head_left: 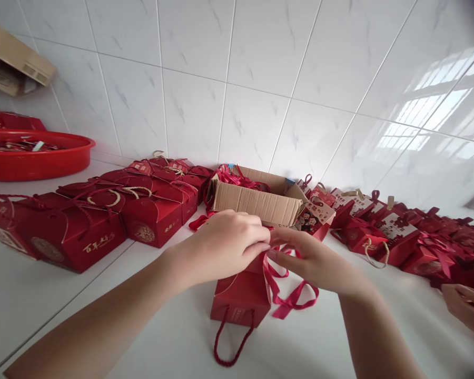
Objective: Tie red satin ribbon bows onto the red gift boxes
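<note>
A small red gift box (242,295) stands on the white tabletop, its twisted dark-red cord handle (231,363) hanging down its near side. My left hand (229,245) reaches over the box's top, its thumb and fingers closed together at the ribbon. Right beside it, my right hand (310,258) pinches the same red ribbon (294,301) between thumb and fingertips. The ribbon's loose loops trail onto the table to the right of the box. My hands hide the box's upper part and the exact grip on the ribbon.
An open cardboard box (256,202) of red ribbons stands behind my hands. Red gift boxes (82,231) crowd the left; more gift boxes (395,231) line the right. A red basin (35,160) sits far left. Another person's hand (466,305) shows at the right edge.
</note>
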